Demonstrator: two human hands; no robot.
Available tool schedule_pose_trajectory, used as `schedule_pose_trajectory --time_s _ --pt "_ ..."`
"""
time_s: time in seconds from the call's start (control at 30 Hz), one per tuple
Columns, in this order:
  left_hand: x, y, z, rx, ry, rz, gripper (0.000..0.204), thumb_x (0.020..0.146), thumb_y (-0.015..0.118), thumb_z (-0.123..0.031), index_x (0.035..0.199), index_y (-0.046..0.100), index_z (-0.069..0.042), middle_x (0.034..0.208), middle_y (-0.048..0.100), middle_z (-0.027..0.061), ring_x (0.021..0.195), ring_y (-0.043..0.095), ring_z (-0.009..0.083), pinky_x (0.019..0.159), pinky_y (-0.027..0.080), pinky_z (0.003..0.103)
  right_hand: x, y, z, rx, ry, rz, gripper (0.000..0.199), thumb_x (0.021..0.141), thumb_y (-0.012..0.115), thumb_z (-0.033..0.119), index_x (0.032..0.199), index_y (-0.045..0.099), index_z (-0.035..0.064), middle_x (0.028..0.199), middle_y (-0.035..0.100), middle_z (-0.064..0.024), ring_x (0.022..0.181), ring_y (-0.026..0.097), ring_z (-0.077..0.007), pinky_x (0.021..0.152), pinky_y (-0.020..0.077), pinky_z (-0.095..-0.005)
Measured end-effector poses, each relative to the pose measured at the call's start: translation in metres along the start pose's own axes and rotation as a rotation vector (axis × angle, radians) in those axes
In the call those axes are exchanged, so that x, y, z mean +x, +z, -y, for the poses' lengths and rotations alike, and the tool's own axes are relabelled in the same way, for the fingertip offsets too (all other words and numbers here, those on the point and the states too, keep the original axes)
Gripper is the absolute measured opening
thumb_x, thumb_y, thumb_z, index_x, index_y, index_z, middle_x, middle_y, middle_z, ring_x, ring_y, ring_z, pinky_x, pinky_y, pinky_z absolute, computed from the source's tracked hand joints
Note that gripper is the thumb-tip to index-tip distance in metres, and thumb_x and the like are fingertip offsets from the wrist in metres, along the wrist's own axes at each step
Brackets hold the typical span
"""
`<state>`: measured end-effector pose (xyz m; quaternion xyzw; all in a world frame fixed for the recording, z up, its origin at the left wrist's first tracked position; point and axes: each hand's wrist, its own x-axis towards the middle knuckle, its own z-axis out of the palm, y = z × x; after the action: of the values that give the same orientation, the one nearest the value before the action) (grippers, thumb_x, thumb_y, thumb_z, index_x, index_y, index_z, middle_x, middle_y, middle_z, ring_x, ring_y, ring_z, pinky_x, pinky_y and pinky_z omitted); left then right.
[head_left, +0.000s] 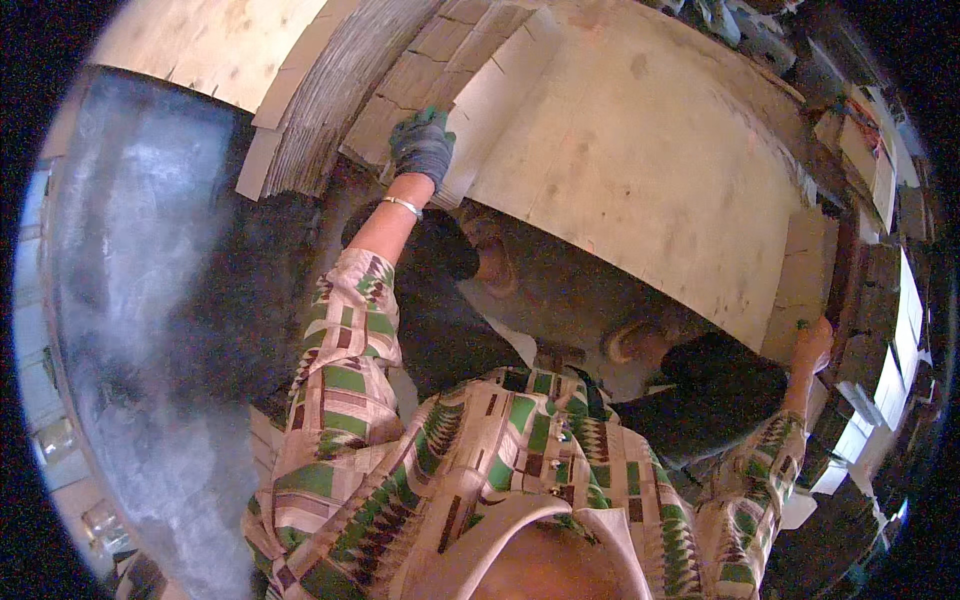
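Observation:
My left hand [422,148], in a dark grey glove with green fingertips, is closed at the near edge of a pale thin strip [480,115]. Beside it lie brown cut strips [400,95] with notched edges. A broad, light wooden sheet [640,150] spreads between my two hands. At its right end my right hand [812,345] is closed at the near end of a narrow tan strip [797,265]. Most of the right fingers are hidden, though a bit of green shows at one tip.
Another light sheet [210,45] and a thick stack of thin layers [340,90] lie at the far left. A bluish, hazy surface [150,250] fills the left side. Scraps and white pieces [895,350] crowd the right edge. My legs are under the sheet's near edge.

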<state>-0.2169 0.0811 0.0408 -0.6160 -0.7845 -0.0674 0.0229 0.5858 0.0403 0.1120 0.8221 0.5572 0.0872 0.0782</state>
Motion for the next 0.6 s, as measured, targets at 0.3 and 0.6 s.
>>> schedule_pose_trajectory --time_s 0.3,0.6 --pt "-0.016 -0.008 -0.074 -0.348 0.049 0.013 0.035 0.091 0.062 -0.040 0.111 0.073 -0.014 0.108 0.071 0.0173 0.093 0.069 0.0378 0.084 0.054 0.047 -0.078 -0.072 0.221 0.870 -0.357 -0.224 0.073 0.070 0.050 -0.017 0.141 0.050 -0.0019 0.141 0.056 -0.0160 0.130 0.053 -0.0244 0.112 0.0383 -0.0350" --pt "-0.090 0.014 -0.208 -0.355 0.344 0.240 0.031 0.096 0.048 -0.032 0.115 0.068 -0.020 0.100 0.072 0.0127 0.088 0.070 0.0350 0.078 0.055 0.050 -0.142 -0.073 0.347 0.729 -0.703 -0.042 0.098 0.075 0.060 -0.002 0.158 0.019 0.0311 0.079 0.070 -0.0210 0.068 0.067 -0.0419 0.058 0.0535 -0.0523"
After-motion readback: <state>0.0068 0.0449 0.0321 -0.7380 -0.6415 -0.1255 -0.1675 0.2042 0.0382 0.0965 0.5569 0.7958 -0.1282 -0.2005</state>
